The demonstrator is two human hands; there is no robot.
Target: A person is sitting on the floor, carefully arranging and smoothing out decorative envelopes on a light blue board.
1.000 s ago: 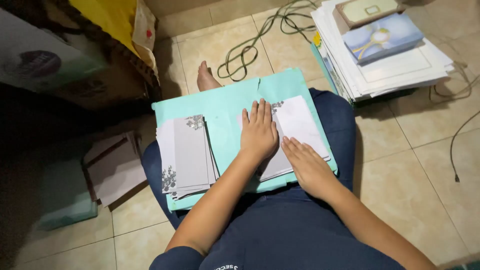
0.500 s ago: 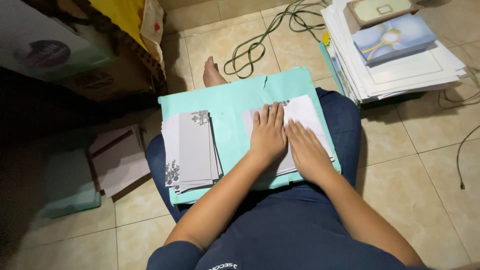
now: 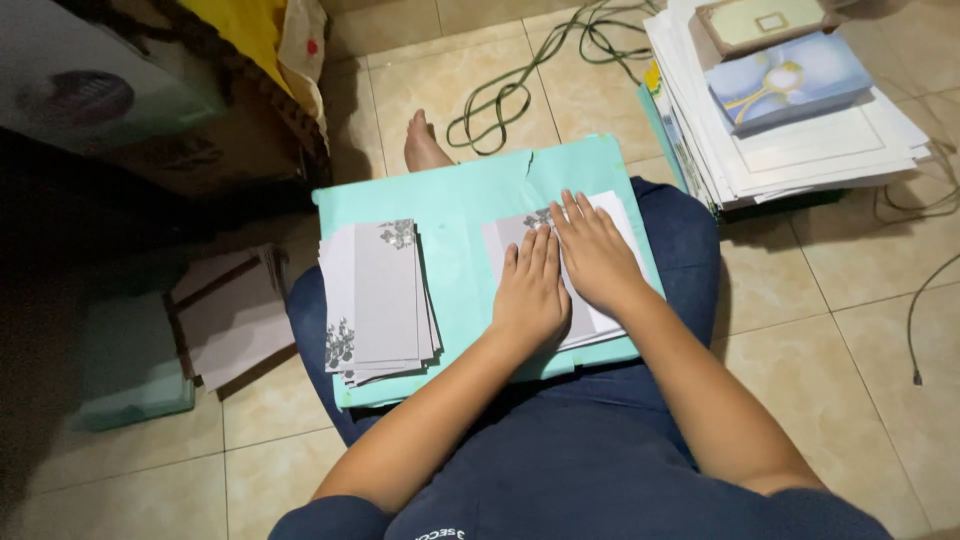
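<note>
Both hands lie flat, palms down and fingers stretched out, on a grey-and-white card (image 3: pixel 607 322) that rests on a teal board (image 3: pixel 455 205) across the person's lap. The left hand (image 3: pixel 532 295) covers the card's left half, its fingers close together and pointing away from the body; the right hand (image 3: pixel 595 255) lies just beside it, slightly further up, with the fingers a little spread. The two hands touch along their inner edges. Neither grips anything — they only press down on the card, whose printed flower corner peeks out above the left hand's fingertips.

On the left part of the board sits a stack (image 3: pixel 380 300) of similar grey cards (fanned a little, with flower prints at two corners), well apart from the hands. A bare foot (image 3: pixel 425 148) shows beyond the board's far edge. On the tiled floor, a green cord (image 3: pixel 520 90) loops near the foot, and a pile (image 3: pixel 800 140) of white sheets lies to the right — a blue booklet (image 3: pixel 785 85) and a small box (image 3: pixel 765 22) rest on top of it. To the left, in shadow, lie some brownish envelopes (image 3: pixel 230 315) beside a teal box (image 3: pixel 130 365).
</note>
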